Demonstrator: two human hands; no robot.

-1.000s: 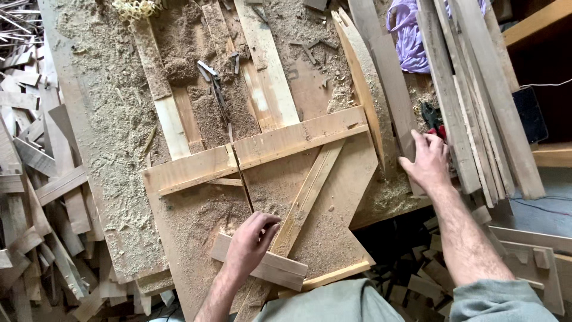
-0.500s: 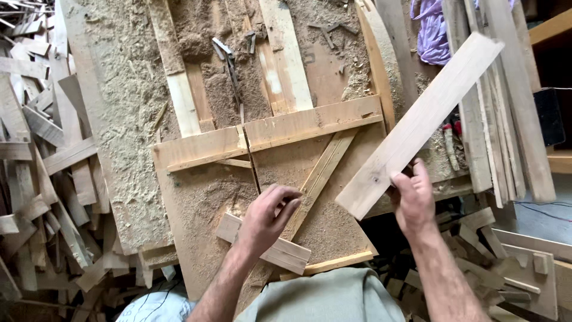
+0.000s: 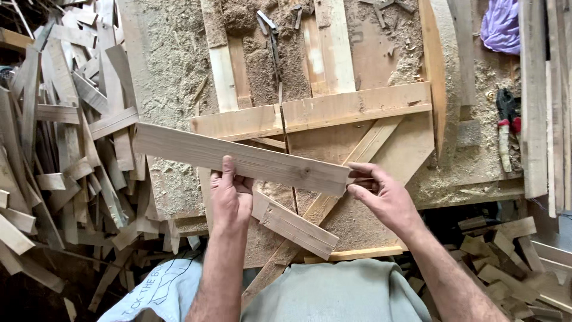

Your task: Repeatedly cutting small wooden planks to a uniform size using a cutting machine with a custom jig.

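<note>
The left hand (image 3: 229,200) has its grip clamped on a plank (image 3: 241,158), thumb up over the near face, fingers hidden behind, about midway along its length. The right hand (image 3: 381,194) has its grip closed on the plank's right end, fingertips (image 3: 357,177) pinching the cut edge. The plank lies nearly level between the two grips, its left end tilted slightly up and reaching well past the left grip, held above the tabletop (image 3: 173,71).

Just below the left grip, a short block (image 3: 298,225) lies on a slanted strip (image 3: 333,197) that runs up and away under the right grip. Beyond both grips, two flat boards (image 3: 316,113) lie end to end across the tabletop, with a thin dark slot (image 3: 285,128) between them. Further off, upright slats (image 3: 325,45) sit in heaps of sawdust (image 3: 268,65).

Far left of the left grip is a heap of offcuts (image 3: 65,149). Well right of the right grip, a red-and-black tool (image 3: 507,122) rests near long boards (image 3: 536,95), and a purple cloth (image 3: 501,24) lies beyond it. More offcuts (image 3: 506,256) lie low to the right of the right forearm.
</note>
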